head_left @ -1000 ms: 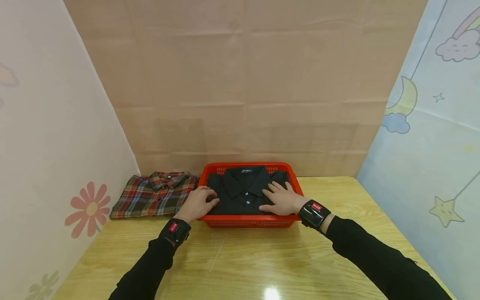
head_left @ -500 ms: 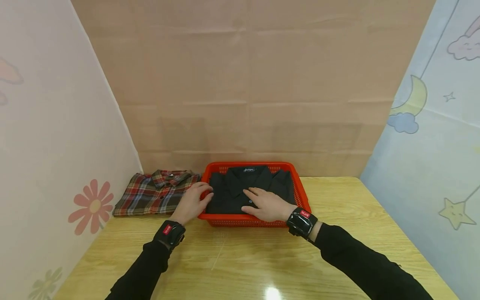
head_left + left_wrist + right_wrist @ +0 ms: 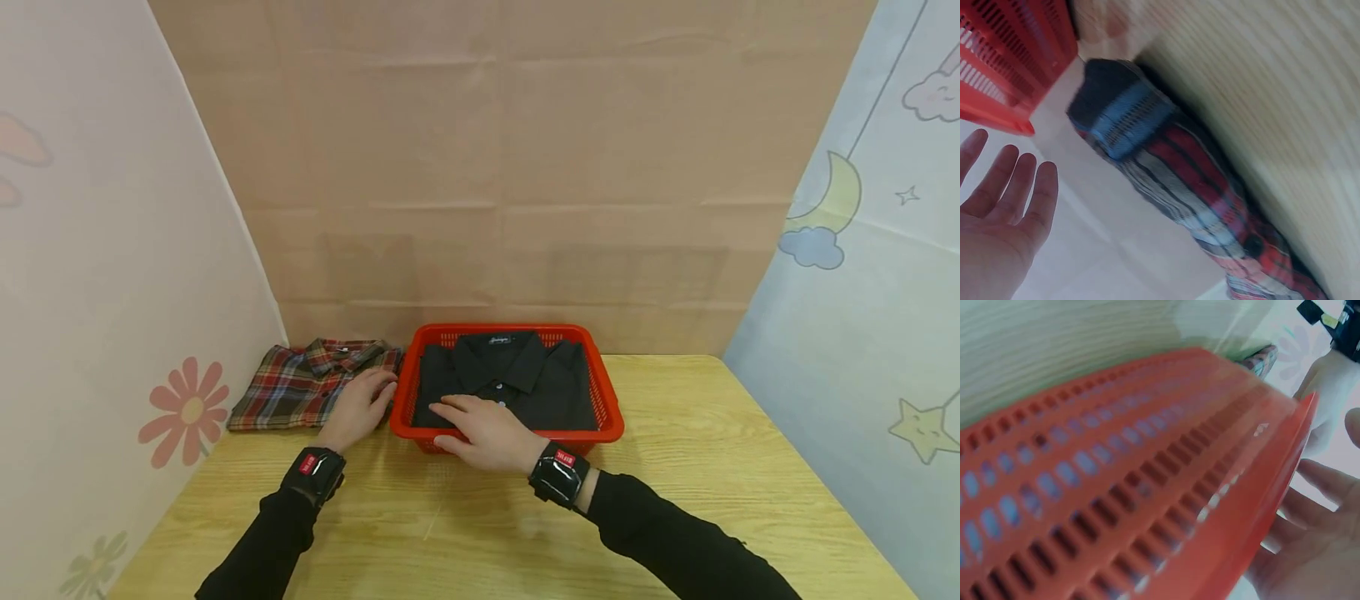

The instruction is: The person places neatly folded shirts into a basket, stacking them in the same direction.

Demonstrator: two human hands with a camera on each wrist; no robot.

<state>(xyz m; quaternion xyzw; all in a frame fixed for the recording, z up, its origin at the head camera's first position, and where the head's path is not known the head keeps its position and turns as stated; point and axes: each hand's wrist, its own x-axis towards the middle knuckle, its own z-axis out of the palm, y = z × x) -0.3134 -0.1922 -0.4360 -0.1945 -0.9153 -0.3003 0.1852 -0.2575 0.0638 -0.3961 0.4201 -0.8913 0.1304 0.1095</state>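
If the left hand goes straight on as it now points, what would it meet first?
Probably the left rim of the red basket, though the left hand may pass above it.

Light falls evenly, while both wrist views look slightly blurred

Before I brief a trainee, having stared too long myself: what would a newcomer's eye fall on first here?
Probably the red basket, bright against the pale wooden table, with a folded dark shirt inside. Next, perhaps, the folded plaid shirt left of it in the head view. The right hand is over the basket's near rim, the left hand by its left end.
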